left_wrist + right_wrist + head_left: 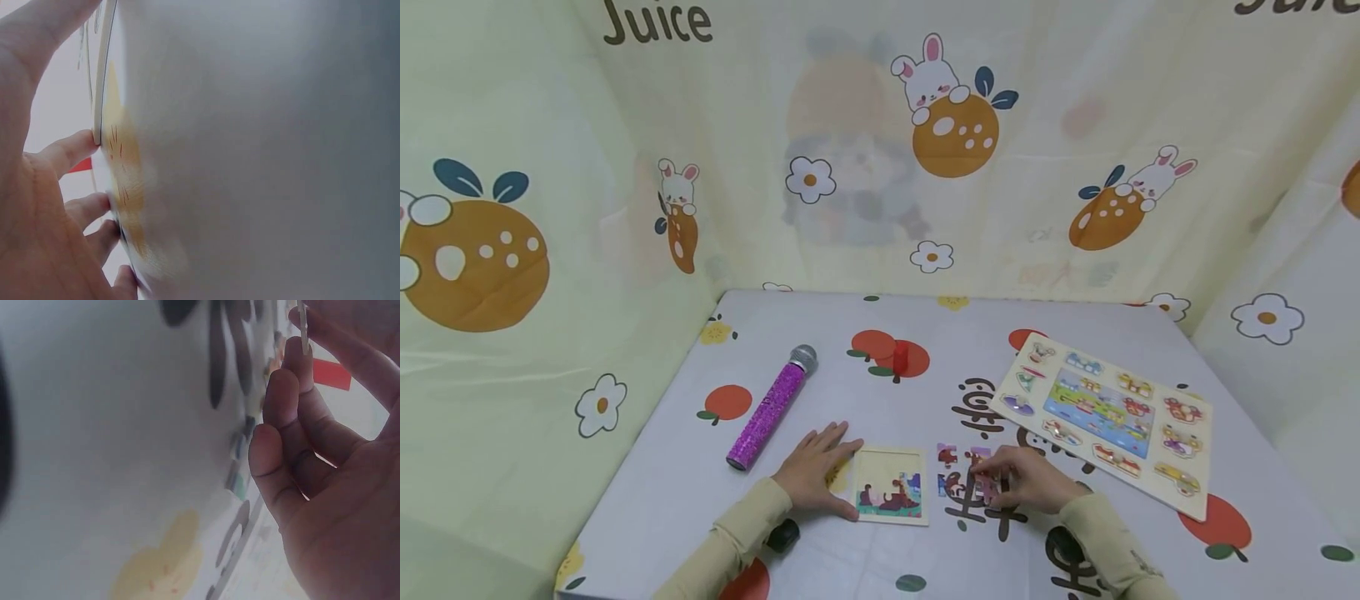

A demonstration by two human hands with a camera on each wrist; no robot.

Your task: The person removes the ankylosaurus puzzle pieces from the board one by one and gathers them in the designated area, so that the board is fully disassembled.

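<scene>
A small square jigsaw tray with a pale wooden rim lies flat at the front centre, with joined picture pieces along its lower part. My left hand rests at its left side, fingers spread, with thumb and index finger at the rim; the left wrist view has a fingertip right at the rim's corner. Loose jigsaw pieces lie to the right of the tray. Over them, my right hand pinches a thin jigsaw piece, seen edge-on in the right wrist view.
A purple glitter microphone lies to the left, behind my left hand. At the right is a large wooden picture puzzle board, set at an angle. Beyond the tray a small red object stands on the printed tablecloth. Printed curtains surround the table.
</scene>
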